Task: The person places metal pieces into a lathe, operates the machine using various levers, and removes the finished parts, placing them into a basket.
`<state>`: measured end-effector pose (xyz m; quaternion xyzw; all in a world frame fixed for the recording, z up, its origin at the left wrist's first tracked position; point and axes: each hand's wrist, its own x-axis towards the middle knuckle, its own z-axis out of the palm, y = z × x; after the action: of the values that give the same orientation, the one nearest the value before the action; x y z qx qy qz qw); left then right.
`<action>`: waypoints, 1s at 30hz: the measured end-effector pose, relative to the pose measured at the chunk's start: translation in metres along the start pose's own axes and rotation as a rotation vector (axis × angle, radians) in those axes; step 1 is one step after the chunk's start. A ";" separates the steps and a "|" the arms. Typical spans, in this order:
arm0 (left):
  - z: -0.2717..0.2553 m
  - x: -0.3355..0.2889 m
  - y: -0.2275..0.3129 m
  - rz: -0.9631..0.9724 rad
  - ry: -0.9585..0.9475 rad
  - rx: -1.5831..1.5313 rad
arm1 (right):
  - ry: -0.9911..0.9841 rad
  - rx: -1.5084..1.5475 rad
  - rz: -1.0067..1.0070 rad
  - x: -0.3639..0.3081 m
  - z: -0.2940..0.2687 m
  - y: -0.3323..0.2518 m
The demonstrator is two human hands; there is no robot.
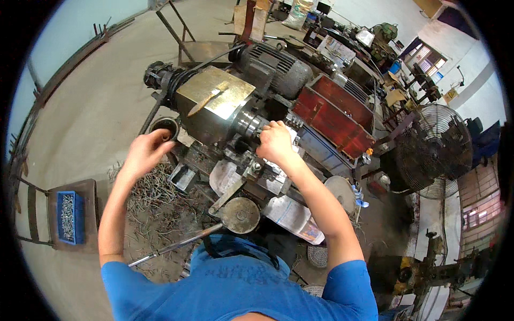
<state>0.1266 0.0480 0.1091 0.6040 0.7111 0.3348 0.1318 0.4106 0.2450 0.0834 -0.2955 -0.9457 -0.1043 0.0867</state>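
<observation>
Right by the right hand (276,142), a big lathe (219,107) fills the middle; that grip is closed round its chuck (250,124). Left hand (143,152) hangs loosely curled over metal scraps (152,187), near a small cup (165,126).

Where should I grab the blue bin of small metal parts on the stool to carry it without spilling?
Grip the blue bin by its two long side rims, one hand per side, coming straight down from above. It sits flat and open-topped on the stool, full of loose metal pieces, so a level, two-sided lift is probably safest.
</observation>
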 end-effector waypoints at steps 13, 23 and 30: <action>-0.011 -0.093 -0.147 -0.264 0.064 0.314 | -0.075 0.056 0.119 0.015 0.029 -0.004; -0.042 -0.078 -0.258 -0.232 0.052 0.917 | -0.154 0.141 0.202 0.020 0.014 -0.005; -0.089 -0.029 -0.319 -0.218 0.102 1.044 | -0.173 0.163 0.222 0.018 0.010 -0.009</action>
<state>-0.1654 -0.0223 -0.0341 0.4950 0.8471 -0.0502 -0.1868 0.3899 0.2503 0.0766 -0.3979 -0.9165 0.0090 0.0398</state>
